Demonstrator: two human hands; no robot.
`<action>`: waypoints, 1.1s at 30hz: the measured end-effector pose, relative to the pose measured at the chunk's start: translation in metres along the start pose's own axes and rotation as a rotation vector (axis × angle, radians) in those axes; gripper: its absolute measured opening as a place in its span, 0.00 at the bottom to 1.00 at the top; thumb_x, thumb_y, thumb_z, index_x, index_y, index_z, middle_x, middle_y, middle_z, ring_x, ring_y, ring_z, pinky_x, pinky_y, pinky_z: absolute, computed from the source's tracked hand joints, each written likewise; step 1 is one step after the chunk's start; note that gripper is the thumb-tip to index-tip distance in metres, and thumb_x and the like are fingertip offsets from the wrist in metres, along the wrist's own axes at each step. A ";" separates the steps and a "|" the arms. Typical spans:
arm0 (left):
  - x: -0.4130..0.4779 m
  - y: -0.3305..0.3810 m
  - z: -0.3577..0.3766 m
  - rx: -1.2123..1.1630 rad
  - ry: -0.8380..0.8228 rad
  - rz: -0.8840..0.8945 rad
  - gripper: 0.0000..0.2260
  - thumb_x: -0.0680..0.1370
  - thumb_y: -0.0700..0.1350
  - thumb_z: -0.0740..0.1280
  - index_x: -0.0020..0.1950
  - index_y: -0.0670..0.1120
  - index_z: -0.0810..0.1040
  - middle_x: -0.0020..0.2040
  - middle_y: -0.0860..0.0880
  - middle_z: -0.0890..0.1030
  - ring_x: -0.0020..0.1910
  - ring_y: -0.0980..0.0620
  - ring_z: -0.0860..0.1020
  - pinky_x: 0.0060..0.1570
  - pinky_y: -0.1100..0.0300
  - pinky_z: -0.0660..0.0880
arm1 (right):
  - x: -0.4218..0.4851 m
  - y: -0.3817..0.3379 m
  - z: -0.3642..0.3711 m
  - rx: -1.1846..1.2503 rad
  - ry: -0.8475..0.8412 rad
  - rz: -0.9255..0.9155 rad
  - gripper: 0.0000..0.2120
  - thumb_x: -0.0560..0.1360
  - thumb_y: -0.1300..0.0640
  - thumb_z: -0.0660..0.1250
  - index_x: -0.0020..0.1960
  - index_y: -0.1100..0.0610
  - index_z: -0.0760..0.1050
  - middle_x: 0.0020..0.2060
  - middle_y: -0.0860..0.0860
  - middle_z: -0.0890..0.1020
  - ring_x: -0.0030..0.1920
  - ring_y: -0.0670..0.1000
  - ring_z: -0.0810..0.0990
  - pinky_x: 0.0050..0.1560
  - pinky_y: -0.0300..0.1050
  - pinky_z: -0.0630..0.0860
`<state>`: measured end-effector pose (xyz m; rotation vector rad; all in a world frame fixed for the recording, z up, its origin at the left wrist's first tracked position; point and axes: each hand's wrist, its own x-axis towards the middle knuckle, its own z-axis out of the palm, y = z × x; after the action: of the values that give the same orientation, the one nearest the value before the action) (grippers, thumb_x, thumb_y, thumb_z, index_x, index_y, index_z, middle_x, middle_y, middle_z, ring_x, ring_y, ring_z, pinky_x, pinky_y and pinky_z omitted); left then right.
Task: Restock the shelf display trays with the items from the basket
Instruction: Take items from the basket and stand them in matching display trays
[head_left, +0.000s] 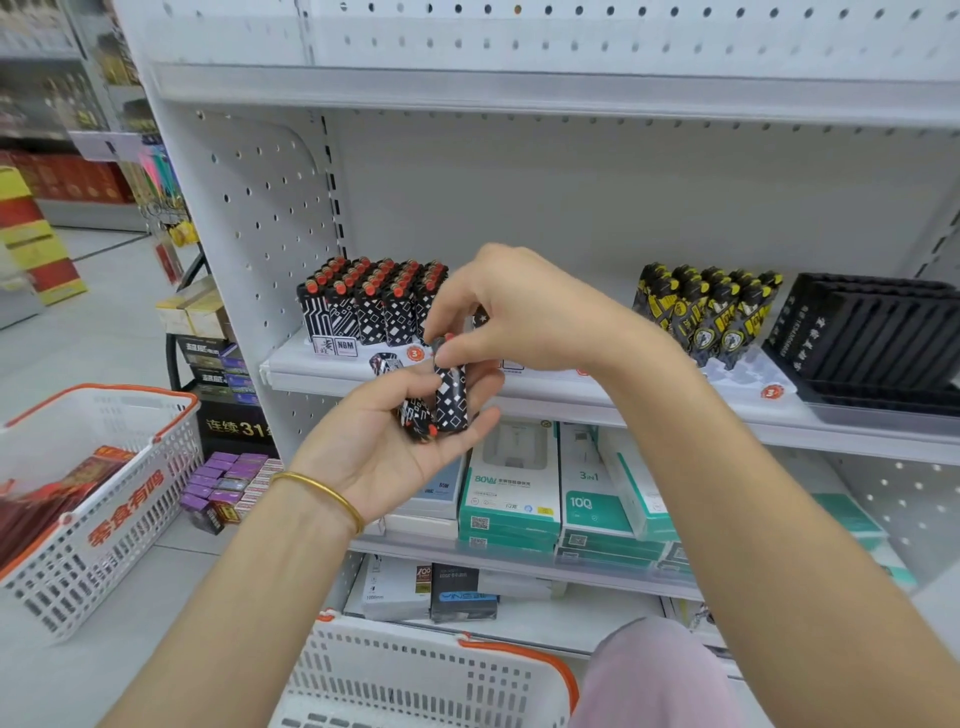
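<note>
Far left, a white plastic basket with an orange rim sits on the floor with red packets in it. Up on the white metal shelf there's a display tray of black-and-white patterned lighters with red tops, looking pretty full. Right in front of it the left hand is palm up, fingers loosely curled round a few loose patterned lighters, with a gold bangle on the wrist. The right hand is above, wrist bent, thumb and fingertips pinching the top of one black lighter with white diamonds that stands upright in the left palm. Further right there's a tray of yellow-and-black lighters, then a black slotted plastic tray. A second white basket is at the bottom, just below the arms.
</note>
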<state>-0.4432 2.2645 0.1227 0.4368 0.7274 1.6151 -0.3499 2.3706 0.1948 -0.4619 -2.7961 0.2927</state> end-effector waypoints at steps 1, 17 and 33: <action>0.000 0.001 0.000 0.003 0.001 -0.004 0.17 0.69 0.35 0.60 0.58 0.37 0.74 0.51 0.37 0.82 0.49 0.43 0.83 0.46 0.48 0.80 | 0.000 0.000 -0.001 0.052 0.008 0.001 0.07 0.70 0.56 0.73 0.47 0.55 0.82 0.40 0.46 0.82 0.41 0.43 0.77 0.43 0.34 0.70; -0.002 0.002 -0.012 0.213 0.155 -0.121 0.07 0.65 0.33 0.56 0.38 0.44 0.66 0.35 0.43 0.74 0.29 0.52 0.67 0.23 0.65 0.60 | 0.047 0.007 0.016 0.037 0.324 0.158 0.09 0.71 0.59 0.71 0.51 0.56 0.79 0.41 0.50 0.77 0.48 0.53 0.78 0.51 0.49 0.76; -0.005 -0.003 -0.013 0.705 0.167 0.231 0.16 0.72 0.25 0.64 0.46 0.47 0.74 0.40 0.49 0.76 0.34 0.55 0.73 0.30 0.67 0.71 | 0.049 0.003 0.017 0.006 0.326 0.138 0.07 0.69 0.58 0.72 0.47 0.54 0.79 0.41 0.48 0.77 0.46 0.51 0.79 0.50 0.47 0.76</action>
<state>-0.4486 2.2571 0.1119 0.9239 1.4235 1.5841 -0.3991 2.3880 0.1904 -0.6398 -2.4510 0.2311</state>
